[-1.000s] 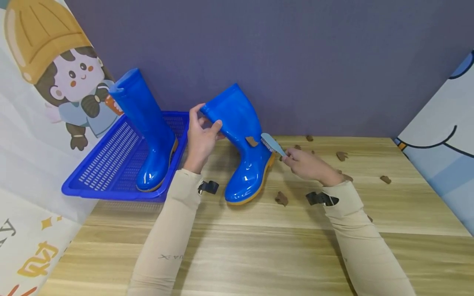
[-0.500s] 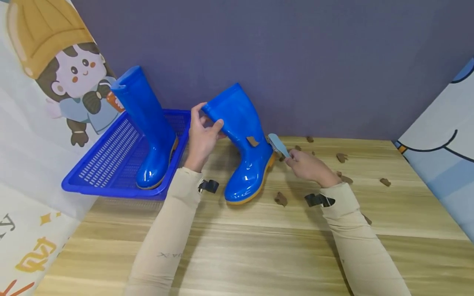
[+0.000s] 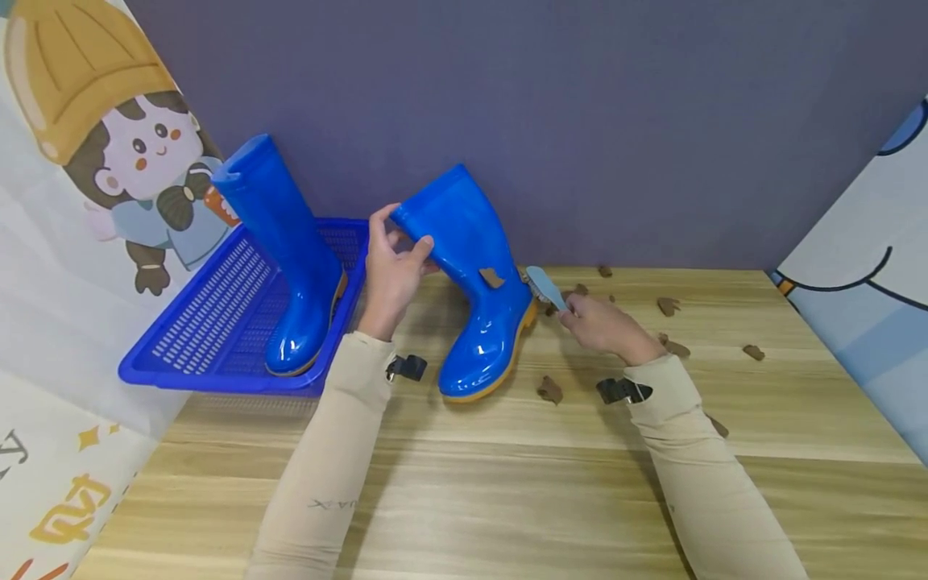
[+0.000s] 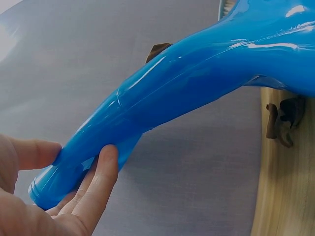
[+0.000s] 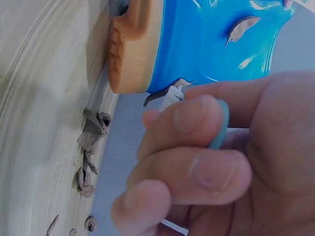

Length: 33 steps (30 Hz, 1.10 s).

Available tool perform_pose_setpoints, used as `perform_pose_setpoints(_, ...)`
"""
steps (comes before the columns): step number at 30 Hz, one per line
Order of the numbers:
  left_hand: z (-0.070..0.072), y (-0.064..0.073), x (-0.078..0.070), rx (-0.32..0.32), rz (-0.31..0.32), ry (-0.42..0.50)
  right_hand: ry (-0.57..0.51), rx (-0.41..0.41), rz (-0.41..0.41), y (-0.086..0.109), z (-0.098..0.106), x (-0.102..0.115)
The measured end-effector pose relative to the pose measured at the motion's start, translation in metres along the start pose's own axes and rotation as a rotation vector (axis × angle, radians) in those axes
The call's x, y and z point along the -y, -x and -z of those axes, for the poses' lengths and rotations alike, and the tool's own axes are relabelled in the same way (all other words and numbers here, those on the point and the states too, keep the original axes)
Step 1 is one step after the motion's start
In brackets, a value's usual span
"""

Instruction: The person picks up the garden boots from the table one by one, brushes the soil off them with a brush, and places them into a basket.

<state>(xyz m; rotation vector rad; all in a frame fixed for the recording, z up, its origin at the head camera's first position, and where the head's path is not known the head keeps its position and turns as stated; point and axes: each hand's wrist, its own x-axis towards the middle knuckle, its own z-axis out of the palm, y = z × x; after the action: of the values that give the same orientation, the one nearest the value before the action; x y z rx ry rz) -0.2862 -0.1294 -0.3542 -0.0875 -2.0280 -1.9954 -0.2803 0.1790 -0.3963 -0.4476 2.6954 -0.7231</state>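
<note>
A glossy blue rain boot [image 3: 482, 342] with a yellow-orange sole leans to the left, toe toward me. My left hand [image 3: 394, 278] pinches its top edge between thumb and fingers. My right hand [image 3: 602, 326] grips a small light-blue brush [image 3: 545, 283], its bristles at the back of the boot above the heel. In the right wrist view the white bristles [image 5: 172, 97] meet a thin brown flake there, while the curled fingers hide most of the handle. Another brown patch [image 3: 491, 277] clings to the boot's shaft.
At left, a blue plastic basket [image 3: 217, 385] holds a second blue boot [image 3: 279, 225], upright. Several brown flakes lie on the wooden table [image 3: 464, 499], including one flake [image 3: 549, 391] beside the toe and another flake [image 3: 754, 352] farther right. A grey panel [image 3: 580, 137] stands behind.
The brush has shifted slightly right, from over the boot's ankle to its back edge, mostly in the first half second. The left hand and boot stay nearly still.
</note>
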Motion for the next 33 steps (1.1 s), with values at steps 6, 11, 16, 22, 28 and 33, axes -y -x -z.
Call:
perform_pose_setpoints(6, 0.000, 0.000, 0.002, 0.004, 0.006, -0.003, -0.021, -0.007, -0.026, 0.001, 0.001, 0.000)
perform_pose_setpoints(11, 0.000, 0.000, 0.002, 0.006, 0.004, 0.003, -0.028, -0.091, -0.006, 0.001, 0.002, 0.000)
perform_pose_setpoints(16, 0.001, 0.000, 0.002, 0.004, -0.003, 0.000, -0.068, -0.132, 0.071, 0.000, 0.001, 0.004)
perform_pose_setpoints(22, 0.001, -0.001, 0.002, 0.002, -0.003, 0.001, -0.086, -0.142, 0.101, -0.007, -0.008, 0.006)
perform_pose_setpoints(28, 0.000, -0.001, 0.001, 0.005, 0.005, 0.008, -0.059, -0.163, 0.068, -0.010, -0.012, 0.002)
perform_pose_setpoints(33, 0.000, -0.001, 0.001, 0.003, 0.003, 0.004, -0.037, -0.159, 0.020, -0.010, -0.011, 0.001)
